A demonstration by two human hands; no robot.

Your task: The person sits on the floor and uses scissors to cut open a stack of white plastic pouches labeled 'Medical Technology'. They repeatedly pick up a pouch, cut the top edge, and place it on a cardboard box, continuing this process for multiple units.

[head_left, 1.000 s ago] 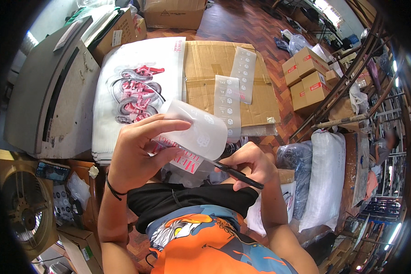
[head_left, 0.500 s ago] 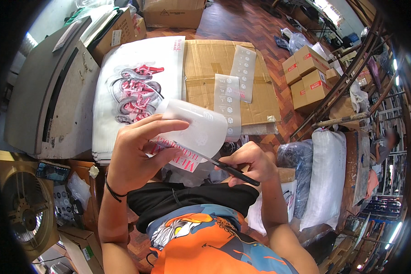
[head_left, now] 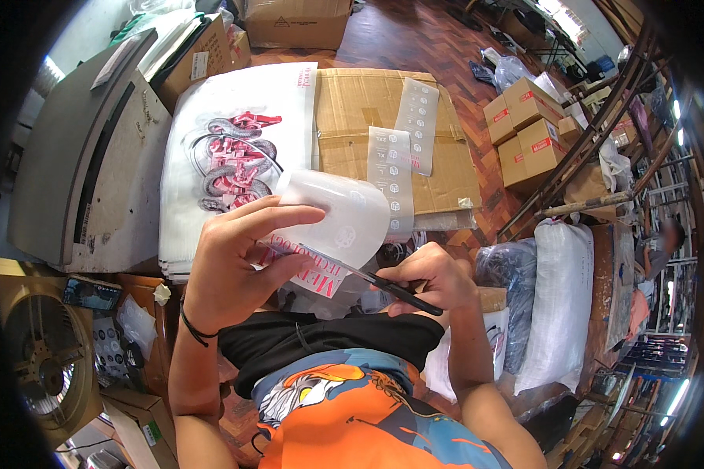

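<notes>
Parquet floor behind, right hand holds scissors at translucent film.

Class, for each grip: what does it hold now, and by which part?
The left grip pinches the curled translucent sheet near its left end; the right grip holds the black-handled scissors by the handles.

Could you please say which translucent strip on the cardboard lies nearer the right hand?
The left strip: its lower end passes the near edge of the cardboard, while the other strip lies farther up and right.
</notes>
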